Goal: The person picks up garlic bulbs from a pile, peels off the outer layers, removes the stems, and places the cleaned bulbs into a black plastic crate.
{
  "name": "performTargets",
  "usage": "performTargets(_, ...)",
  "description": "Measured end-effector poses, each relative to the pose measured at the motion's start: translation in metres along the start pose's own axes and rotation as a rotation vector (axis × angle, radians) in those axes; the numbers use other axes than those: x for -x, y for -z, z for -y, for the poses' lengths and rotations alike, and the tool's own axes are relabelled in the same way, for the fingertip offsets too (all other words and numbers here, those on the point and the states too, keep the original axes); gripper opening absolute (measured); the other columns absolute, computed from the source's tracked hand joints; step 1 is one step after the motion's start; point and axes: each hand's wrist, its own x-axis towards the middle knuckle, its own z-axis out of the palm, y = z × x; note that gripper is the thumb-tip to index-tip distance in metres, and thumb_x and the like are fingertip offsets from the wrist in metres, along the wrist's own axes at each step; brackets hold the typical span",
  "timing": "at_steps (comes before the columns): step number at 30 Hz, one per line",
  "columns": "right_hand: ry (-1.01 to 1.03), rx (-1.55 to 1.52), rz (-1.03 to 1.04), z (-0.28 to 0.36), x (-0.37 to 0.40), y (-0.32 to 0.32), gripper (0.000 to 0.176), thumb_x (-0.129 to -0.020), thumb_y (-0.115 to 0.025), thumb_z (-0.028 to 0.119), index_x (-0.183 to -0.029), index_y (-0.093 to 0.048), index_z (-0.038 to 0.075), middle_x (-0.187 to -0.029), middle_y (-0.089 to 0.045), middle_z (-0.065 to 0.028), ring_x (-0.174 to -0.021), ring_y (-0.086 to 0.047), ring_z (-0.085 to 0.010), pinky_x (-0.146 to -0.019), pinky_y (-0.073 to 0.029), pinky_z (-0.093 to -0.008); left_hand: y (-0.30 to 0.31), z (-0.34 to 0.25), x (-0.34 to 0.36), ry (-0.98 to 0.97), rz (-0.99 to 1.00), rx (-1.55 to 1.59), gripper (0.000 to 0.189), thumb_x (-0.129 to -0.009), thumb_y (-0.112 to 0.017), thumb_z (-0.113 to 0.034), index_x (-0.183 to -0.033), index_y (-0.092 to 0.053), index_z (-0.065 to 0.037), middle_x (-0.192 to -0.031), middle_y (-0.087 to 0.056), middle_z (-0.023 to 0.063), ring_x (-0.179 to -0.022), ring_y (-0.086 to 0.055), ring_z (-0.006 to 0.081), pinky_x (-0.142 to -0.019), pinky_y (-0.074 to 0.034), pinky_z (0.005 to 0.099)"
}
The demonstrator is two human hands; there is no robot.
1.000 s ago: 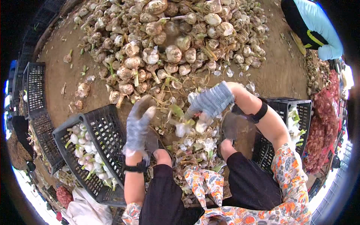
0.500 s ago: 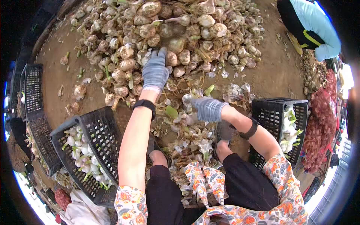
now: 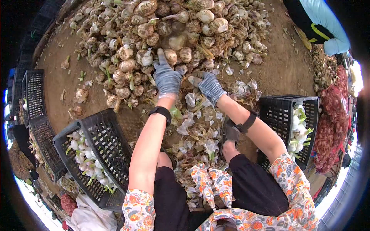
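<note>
My left hand (image 3: pixel 168 76), in a grey striped glove, reaches the near edge of a large pile of garlic bulbs (image 3: pixel 127 66). Its index finger stretches up beside a brown-skinned garlic bulb (image 3: pixel 170 57), and the thumb is spread to the right, close to the lower bulbs. Just right of it is my right hand (image 3: pixel 208 85), gloved the same way, its fingertips pointing left toward the left thumb. A gap shows between its thumb and fingers, with nothing visible in them. Below both hands lie loose papery garlic skins (image 3: pixel 187 124).
Black plastic crates with cleaned white garlic stand left (image 3: pixel 104 138) and right (image 3: pixel 274 115) of my legs. More crates (image 3: pixel 35 92) line the far left. A person in a light-blue sleeve (image 3: pixel 327 23) is at upper right, above red mesh sacks (image 3: pixel 329 127).
My right hand has moved up and left from over the loose skins to beside my left hand. My left hand has shifted slightly right along the pile's edge, thumb now spread.
</note>
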Motion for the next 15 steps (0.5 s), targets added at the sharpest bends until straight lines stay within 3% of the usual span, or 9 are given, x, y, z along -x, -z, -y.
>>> performTargets(2,-0.096,-0.138,0.044,0.010,0.010,0.001,0.038,-0.080,-0.065,0.024,-0.105,-0.059,-0.004,-0.086,-0.066,-0.0142,-0.072,-0.060,-0.0167,-0.067,-0.049,-0.0317,-0.002,0.004,-0.010,-0.023,-0.061,0.029,0.095,-0.061,-0.079,-0.031,-0.136,-0.024,-0.013,-0.123,-0.041,0.0289,-0.104,-0.050,0.0426,-0.088,-0.043,0.0442)
performTargets(4,0.095,-0.165,0.033,0.004,0.010,0.000,0.036,-0.078,-0.067,0.020,-0.104,-0.060,-0.004,-0.083,-0.066,-0.0124,-0.070,-0.058,-0.0144,-0.065,-0.048,-0.0309,-0.001,0.011,-0.016,-0.072,0.021,0.075,0.090,-0.061,-0.079,-0.030,-0.133,-0.029,-0.011,-0.121,-0.044,0.0277,-0.104,-0.049,0.0428,-0.089,-0.042,0.0436)
performTargets(6,0.108,-0.113,0.007,0.010,0.015,0.006,0.036,-0.079,-0.066,0.023,-0.104,-0.060,-0.004,-0.081,-0.065,-0.0122,-0.070,-0.058,-0.0147,-0.064,-0.048,-0.0310,-0.003,0.020,-0.009,-0.115,-0.022,0.073,0.085,-0.059,-0.080,-0.031,-0.129,-0.036,-0.010,-0.120,-0.045,0.0260,-0.104,-0.050,0.0404,-0.091,-0.042,0.0421)
performTargets(8,0.121,-0.065,-0.021,0.017,0.017,0.012,0.037,-0.080,-0.064,0.025,-0.103,-0.060,-0.004,-0.080,-0.065,-0.0120,-0.070,-0.058,-0.0150,-0.064,-0.048,-0.0310,-0.004,0.030,0.010,-0.189,-0.133,0.156,0.081,-0.059,-0.080,-0.029,-0.126,-0.039,-0.009,-0.119,-0.046,0.0227,-0.104,-0.050,0.0368,-0.093,-0.041,0.0402)
performTargets(9,0.121,-0.066,-0.004,0.016,0.017,0.014,0.040,-0.081,-0.062,0.030,-0.102,-0.060,-0.004,-0.080,-0.064,-0.0135,-0.070,-0.058,-0.0168,-0.064,-0.048,-0.0319,-0.002,0.036,0.018,-0.273,-0.144,0.264,0.071,-0.063,-0.080,-0.018,-0.121,-0.039,-0.010,-0.113,-0.048,0.0146,-0.104,-0.050,0.0280,-0.091,-0.044,0.0380)
performTargets(10,0.122,-0.067,0.013,0.015,0.018,0.016,0.043,-0.083,-0.060,0.035,-0.101,-0.060,-0.004,-0.079,-0.064,-0.0150,-0.069,-0.058,-0.0186,-0.064,-0.048,-0.0328,0.002,0.039,0.029,-0.276,-0.138,0.261,0.071,-0.063,-0.080,-0.018,-0.121,-0.039,-0.010,-0.113,-0.048,0.0146,-0.104,-0.050,0.0280,-0.091,-0.044,0.0380)
performTargets(12,0.113,-0.073,0.025,0.014,0.021,0.017,0.047,-0.084,-0.057,0.040,-0.101,-0.060,-0.004,-0.078,-0.063,-0.0165,-0.069,-0.058,-0.0204,-0.063,-0.047,-0.0337,0.013,0.041,0.053,-0.007,0.283,1.197,0.075,-0.061,-0.081,-0.008,-0.122,-0.038,-0.009,-0.115,-0.047,0.0099,-0.106,-0.048,0.0232,-0.092,-0.044,0.0336)
performTargets(14,0.186,0.093,0.109,0.017,0.026,0.016,0.046,-0.084,-0.057,0.039,-0.096,-0.059,-0.005,-0.075,-0.061,-0.0193,-0.065,-0.056,-0.0226,-0.061,-0.046,-0.0356,0.022,0.038,0.073,-0.179,0.280,1.143,0.076,-0.059,-0.080,-0.002,-0.121,-0.038,-0.008,-0.117,-0.045,0.0070,-0.106,-0.048,0.0195,-0.092,-0.044,0.0307)
performTargets(15,0.567,0.225,0.040,0.018,0.032,0.013,0.043,-0.085,-0.057,0.037,-0.091,-0.058,-0.006,-0.070,-0.058,-0.0185,-0.063,-0.053,-0.0222,-0.059,-0.045,-0.0362,0.026,0.035,0.080,-0.173,0.343,1.153,0.075,-0.060,-0.080,-0.002,-0.122,-0.038,-0.008,-0.118,-0.046,0.0078,-0.106,-0.049,0.0197,-0.093,-0.044,0.0319)
